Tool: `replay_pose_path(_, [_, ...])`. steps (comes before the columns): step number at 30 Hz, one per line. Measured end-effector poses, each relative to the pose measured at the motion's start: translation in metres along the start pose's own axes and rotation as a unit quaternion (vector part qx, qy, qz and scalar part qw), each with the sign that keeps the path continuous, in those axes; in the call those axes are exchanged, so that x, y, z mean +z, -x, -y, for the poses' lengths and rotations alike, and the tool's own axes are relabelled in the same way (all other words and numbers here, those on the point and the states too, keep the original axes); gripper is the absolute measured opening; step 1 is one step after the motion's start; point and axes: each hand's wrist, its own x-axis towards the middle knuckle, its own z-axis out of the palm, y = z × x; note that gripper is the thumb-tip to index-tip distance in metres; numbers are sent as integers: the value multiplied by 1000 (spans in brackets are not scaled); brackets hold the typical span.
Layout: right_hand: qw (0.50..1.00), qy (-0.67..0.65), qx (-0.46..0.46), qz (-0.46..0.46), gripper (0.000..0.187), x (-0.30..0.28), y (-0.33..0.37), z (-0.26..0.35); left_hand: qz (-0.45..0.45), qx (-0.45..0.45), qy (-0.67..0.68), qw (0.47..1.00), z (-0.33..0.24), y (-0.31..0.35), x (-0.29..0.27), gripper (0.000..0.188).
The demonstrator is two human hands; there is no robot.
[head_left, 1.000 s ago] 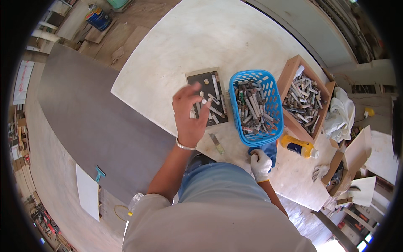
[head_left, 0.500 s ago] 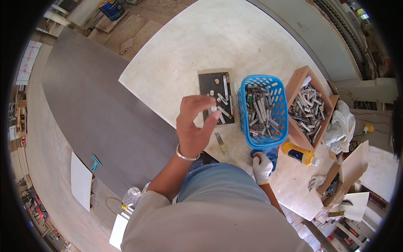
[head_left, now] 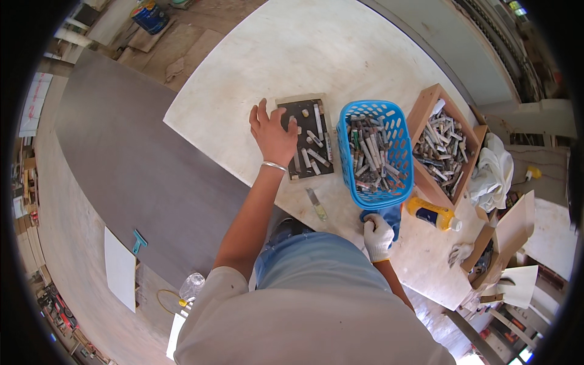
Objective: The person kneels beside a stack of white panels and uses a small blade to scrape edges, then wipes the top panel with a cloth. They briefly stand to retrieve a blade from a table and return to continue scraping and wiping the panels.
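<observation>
My left hand (head_left: 272,135), bare with a silver bangle, hovers over the left edge of a dark rectangular board (head_left: 294,170). Its fingers are spread and hold nothing. Several short crayon-like sticks (head_left: 317,157) and small pale stubs (head_left: 305,113) lie on the board, one stub close to my thumb. My right hand (head_left: 378,236), in a white knitted glove, is closed at a blue cloth-like item (head_left: 392,220) near the table edge; its grip is partly hidden. A blue plastic basket (head_left: 380,198) of similar sticks stands right of the board.
A wooden box (head_left: 424,104) of sticks sits beyond the basket. At the right are a yellow bottle (head_left: 433,214), white cloth (head_left: 491,173) and open cardboard box (head_left: 508,240). A flat scraper blade (head_left: 316,204) lies on the pale table (head_left: 261,67). A dark panel (head_left: 140,140) extends left.
My left hand has moved forward and left, and its thumb and finger have parted from the small white piece they pinched. My right hand stays at the blue item.
</observation>
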Motion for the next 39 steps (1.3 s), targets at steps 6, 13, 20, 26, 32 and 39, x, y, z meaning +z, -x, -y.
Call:
replay_pose_path(6, [1000,-4,-1,2,15,0,-1,1,55,42,-38,997,8,19,-13,34])
replay_pose_path(13, [1000,-6,3,4,15,0,-2,1,99,69,-35,992,0,54,-39,28])
replay_pose_path(20, [1000,-5,-6,4,14,0,-3,1,162,119,-59,978,-23,60,-40,34])
replay_pose_path(26, [1000,-9,-1,5,14,1,-2,-1,185,121,-97,970,-27,48,-24,32])
replay_pose_path(32, [1000,-3,-1,0,14,1,-2,-1,136,141,-75,978,-21,40,-14,29])
replay_pose_path(39, [1000,-10,10,8,14,1,-2,-1,142,130,-84,978,-22,23,4,34])
